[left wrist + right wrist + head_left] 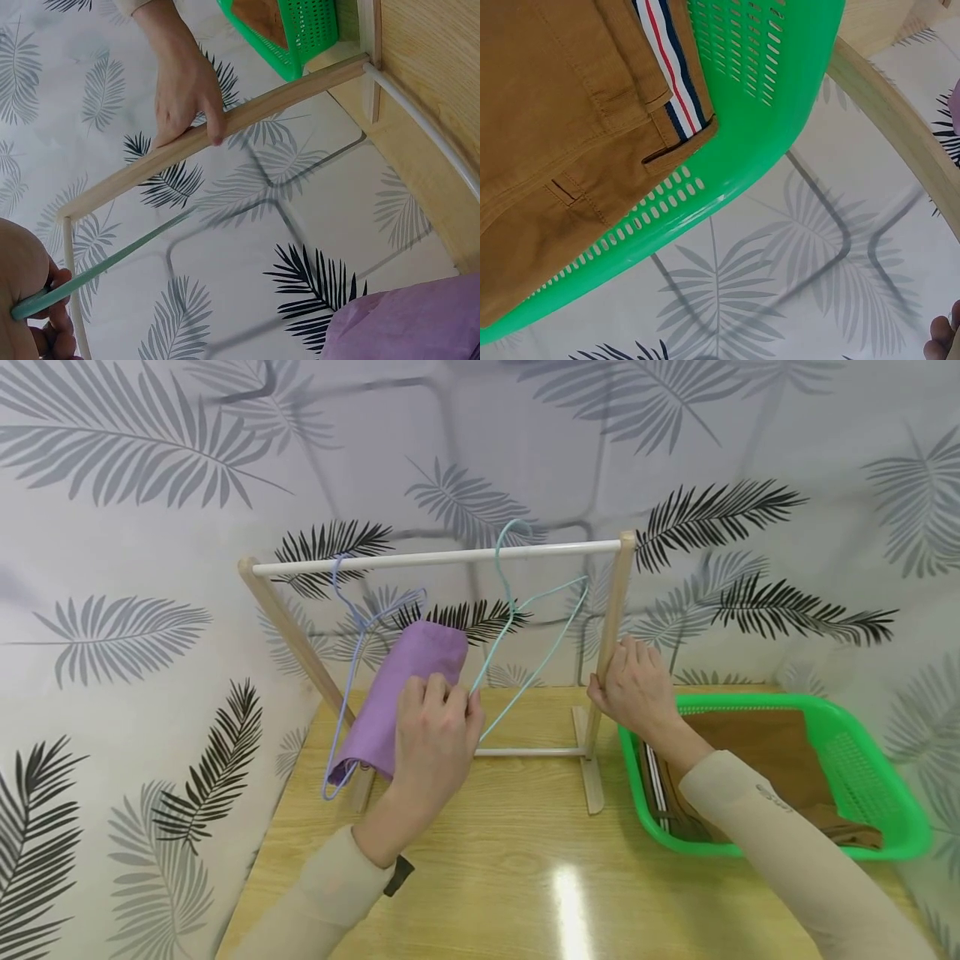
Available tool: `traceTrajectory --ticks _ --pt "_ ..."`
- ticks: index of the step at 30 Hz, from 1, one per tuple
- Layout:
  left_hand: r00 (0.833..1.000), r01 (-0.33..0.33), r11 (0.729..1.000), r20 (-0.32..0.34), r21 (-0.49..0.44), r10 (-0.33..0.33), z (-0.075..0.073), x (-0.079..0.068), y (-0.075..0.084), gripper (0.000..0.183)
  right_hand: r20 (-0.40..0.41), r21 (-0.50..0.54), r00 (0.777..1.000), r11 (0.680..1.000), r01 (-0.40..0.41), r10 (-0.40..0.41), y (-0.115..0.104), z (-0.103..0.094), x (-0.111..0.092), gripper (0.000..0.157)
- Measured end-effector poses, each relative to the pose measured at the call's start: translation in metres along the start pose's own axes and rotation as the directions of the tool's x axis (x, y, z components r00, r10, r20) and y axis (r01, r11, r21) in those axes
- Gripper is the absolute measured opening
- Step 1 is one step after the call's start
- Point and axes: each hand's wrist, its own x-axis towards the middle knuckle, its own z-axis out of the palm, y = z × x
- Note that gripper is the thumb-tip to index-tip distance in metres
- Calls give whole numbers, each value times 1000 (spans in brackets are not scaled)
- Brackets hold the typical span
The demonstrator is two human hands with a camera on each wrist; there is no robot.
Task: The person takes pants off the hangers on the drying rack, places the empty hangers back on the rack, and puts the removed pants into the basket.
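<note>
A small clothes rack with a white top rail (pixel 435 557) and wooden posts stands on the table. My left hand (pixel 433 735) holds the lower corner of a mint-green hanger (pixel 546 660), whose hook hangs over the rail. In the left wrist view that hand's fingers curl round the hanger wire (pixel 112 259). My right hand (pixel 637 685) grips the right wooden post (pixel 617 597), its thumb across the wood. Left of my left hand, a folded purple cloth (pixel 408 668) hangs on a lilac hanger (pixel 352 668); the hand hides part of the cloth.
A green plastic basket (pixel 877 752) stands on the table (pixel 480 877) to the right, under my right forearm. Folded brown trousers (pixel 547 90) with a striped band (pixel 671 67) lie in it. Behind the rack is a leaf-patterned backdrop (pixel 480 435).
</note>
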Motion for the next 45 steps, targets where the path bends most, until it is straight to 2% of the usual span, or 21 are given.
traceTrajectory --ticks 5,15,29,40,45 --pt "1000 5 999 21 32 -6 5 3 0 34 -10 -4 1000 1000 3 -3 0 0 -1 39" --pt "995 62 998 70 21 -64 16 5 -1 31 -10 -16 1000 1000 10 -10 0 -1 -2 41" --pt "993 94 995 76 20 -95 30 -4 -1 32 -17 -18 1000 1000 6 -7 1 -1 -2 40" --pt "992 99 994 80 47 -102 38 -10 -1 33 -45 -10 999 1000 7 -7 1 1 -1 38" --pt "991 100 994 89 45 -104 41 -12 -2 34 -33 -12 999 1000 7 -7 0 1 0 38"
